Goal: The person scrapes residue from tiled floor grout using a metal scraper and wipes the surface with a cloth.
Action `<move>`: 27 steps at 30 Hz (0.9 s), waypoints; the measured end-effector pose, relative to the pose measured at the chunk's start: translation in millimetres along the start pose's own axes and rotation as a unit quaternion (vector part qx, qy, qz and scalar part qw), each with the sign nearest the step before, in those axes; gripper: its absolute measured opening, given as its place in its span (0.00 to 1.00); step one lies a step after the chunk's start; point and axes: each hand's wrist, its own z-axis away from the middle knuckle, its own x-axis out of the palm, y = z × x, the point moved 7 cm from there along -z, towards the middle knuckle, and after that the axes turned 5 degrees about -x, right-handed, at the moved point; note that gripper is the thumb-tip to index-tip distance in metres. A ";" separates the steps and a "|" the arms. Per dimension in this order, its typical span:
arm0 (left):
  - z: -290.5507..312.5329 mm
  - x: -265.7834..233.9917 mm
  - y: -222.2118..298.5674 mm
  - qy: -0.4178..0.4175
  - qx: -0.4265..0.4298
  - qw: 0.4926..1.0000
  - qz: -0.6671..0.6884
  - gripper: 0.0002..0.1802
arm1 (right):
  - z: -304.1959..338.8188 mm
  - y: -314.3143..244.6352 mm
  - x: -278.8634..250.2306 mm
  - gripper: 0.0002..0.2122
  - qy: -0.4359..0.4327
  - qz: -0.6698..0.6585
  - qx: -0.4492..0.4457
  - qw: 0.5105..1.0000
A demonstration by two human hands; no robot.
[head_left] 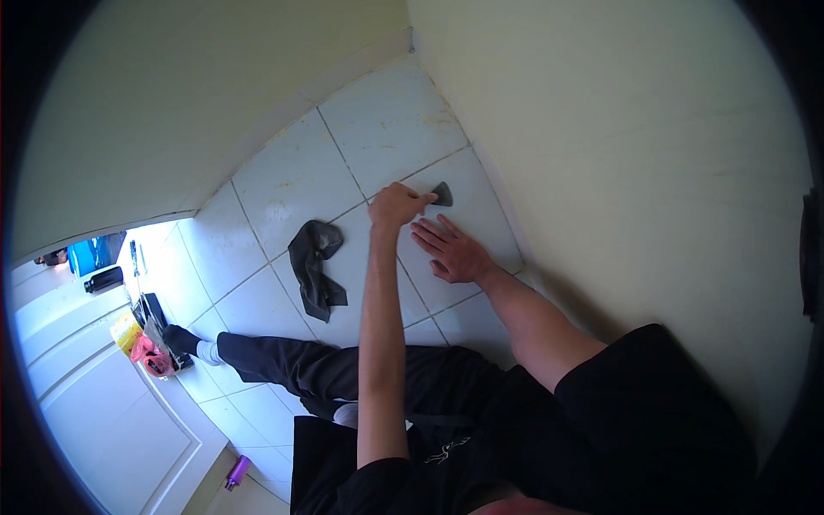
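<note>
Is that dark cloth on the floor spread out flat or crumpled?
Crumpled: the dark cloth lies bunched and twisted in folds on the tiled floor.

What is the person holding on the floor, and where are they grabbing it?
The left hand grips a small dark scraper by its near end, blade on the tile. The right hand lies flat, holding nothing.

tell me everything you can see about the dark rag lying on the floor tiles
The dark rag is a charcoal cloth that looks soft, crumpled and twisted into a long bunched strip with folds. It lies loose on the pale floor tiles, across a grout line, just left of the left forearm. Nothing touches it; both hands are farther up, near the wall.
</note>
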 end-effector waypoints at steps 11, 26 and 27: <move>7.9 48.7 71.6 -0.014 0.037 0.999 0.037 0.26 | 15.5 14.5 21.0 0.27 -0.005 -0.055 0.015 0.998; 20.0 51.7 56.5 0.015 0.007 1.000 -0.019 0.26 | 20.0 19.9 38.6 0.34 -0.185 -0.029 0.055 0.981; 26.6 53.6 65.1 0.053 0.022 0.998 -0.021 0.25 | 8.8 13.1 29.1 0.33 -0.090 -0.040 0.033 0.995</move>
